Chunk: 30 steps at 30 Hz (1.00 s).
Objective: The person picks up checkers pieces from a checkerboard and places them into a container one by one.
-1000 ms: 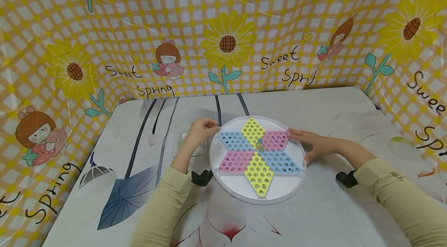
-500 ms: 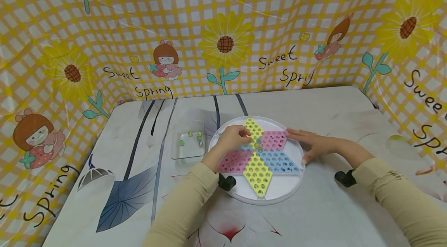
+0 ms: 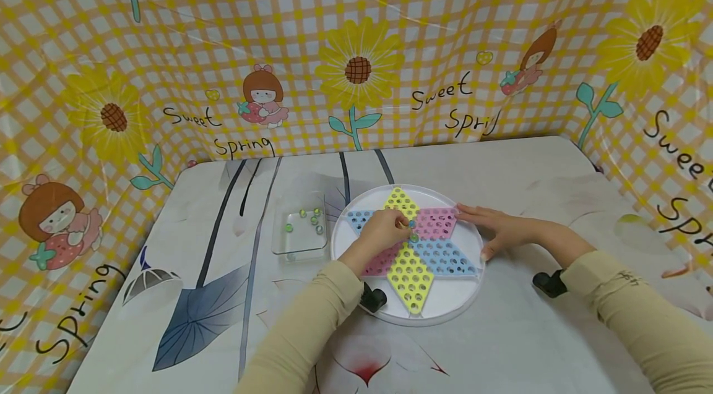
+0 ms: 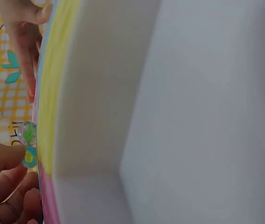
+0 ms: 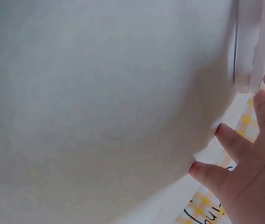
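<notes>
Glass marble (image 4: 29, 157) pinched in the left hand (image 3: 381, 232) at the star board's (image 3: 445, 295) centre, while the right hand (image 3: 496, 228) rests flat-fingered on its rim.

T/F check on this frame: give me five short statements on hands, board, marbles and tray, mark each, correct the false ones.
1. The left hand is at the middle of the star board. True.
2. The right hand holds a marble. False: it rests flat on the board's right edge with straight fingers.
3. The clear tray left of the board holds several marbles. True.
4. The board is square. False: it is a round white disc with a six-pointed star.
5. The marbles by the left fingertips sit on the board's centre. True.
</notes>
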Each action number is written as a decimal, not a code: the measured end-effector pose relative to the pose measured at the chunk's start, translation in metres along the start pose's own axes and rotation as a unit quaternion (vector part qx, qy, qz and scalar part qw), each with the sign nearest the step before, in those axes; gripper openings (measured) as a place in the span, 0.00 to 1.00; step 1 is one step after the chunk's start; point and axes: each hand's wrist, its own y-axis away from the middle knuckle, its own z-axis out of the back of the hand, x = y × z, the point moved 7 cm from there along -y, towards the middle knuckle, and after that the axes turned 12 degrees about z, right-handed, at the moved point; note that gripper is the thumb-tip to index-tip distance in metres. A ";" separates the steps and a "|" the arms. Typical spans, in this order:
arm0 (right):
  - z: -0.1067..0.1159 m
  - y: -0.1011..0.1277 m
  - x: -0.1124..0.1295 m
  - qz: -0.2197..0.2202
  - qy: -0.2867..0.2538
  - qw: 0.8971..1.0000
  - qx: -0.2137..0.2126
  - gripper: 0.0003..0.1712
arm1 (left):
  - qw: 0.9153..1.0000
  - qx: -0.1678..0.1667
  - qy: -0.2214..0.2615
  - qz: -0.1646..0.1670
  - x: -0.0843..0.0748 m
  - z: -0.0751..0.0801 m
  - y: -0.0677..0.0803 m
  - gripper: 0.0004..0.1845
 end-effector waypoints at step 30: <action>-0.002 -0.001 -0.006 -0.001 0.002 1.000 0.005 0.57 | 0.999 0.010 0.045 -0.004 0.008 -0.001 -0.002 0.09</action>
